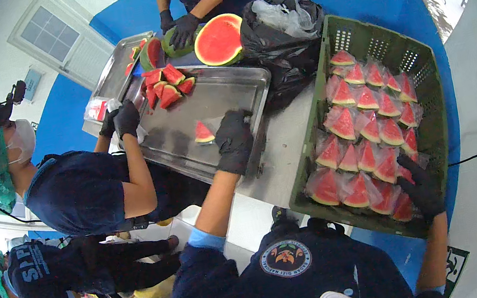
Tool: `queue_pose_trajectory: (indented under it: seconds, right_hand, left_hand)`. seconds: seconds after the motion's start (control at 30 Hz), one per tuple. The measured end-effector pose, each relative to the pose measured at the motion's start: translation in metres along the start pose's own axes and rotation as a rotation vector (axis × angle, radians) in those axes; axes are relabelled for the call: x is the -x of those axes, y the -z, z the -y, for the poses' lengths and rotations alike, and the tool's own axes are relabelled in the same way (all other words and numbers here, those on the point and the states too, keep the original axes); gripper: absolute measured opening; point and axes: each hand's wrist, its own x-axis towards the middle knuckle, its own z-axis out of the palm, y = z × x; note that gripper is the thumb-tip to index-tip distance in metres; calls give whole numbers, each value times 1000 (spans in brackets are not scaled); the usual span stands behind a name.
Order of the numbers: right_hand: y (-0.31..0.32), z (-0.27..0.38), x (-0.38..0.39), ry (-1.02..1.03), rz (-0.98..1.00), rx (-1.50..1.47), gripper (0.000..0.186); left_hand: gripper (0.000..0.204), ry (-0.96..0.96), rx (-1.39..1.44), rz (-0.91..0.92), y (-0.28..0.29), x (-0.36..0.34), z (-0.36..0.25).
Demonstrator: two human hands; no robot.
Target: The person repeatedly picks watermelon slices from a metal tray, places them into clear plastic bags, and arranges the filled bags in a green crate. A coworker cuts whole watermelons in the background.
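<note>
My left hand (235, 142), in a black glove, is over the near right part of a metal tray (175, 131). Its fingers are apart, beside a single watermelon wedge (203, 132) on the tray. Down in a dark green plastic crate (306, 183), my gloved right hand (422, 188) has its fingers round a wrapped watermelon wedge (404, 169), mostly hidden by the glove. Rows of watermelon wedges (341, 123) in clear plastic bags fill much of the crate. Unwrapped wedges (169, 95) lie heaped at the tray's far left.
A black bag (284, 45) with clear plastic inside stands between tray and crate. Behind the tray is a halved watermelon (219, 40), near a co-worker's gloved hands (184, 31). Another co-worker (89, 191) stands at the left, hands over a second tray (121, 67).
</note>
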Motion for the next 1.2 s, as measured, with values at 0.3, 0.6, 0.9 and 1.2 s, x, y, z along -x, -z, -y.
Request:
queue_pose_trajectory:
  seconds: [0.3, 0.6, 0.9, 1.2]
  right_hand:
    - [-24, 159, -81, 347, 74, -47, 42]
    - [-151, 254, -186, 653, 279, -201, 66]
    - [-172, 292, -212, 535, 445, -657, 29]
    - [-137, 305, -166, 564, 513, -910, 21]
  left_hand:
    - [19, -205, -448, 114, -51, -3, 124]
    - [11, -279, -206, 153, 88, -15, 119]
    - [22, -292, -96, 304, 162, -1, 72]
    - [61, -287, 97, 384, 221, 8, 31]
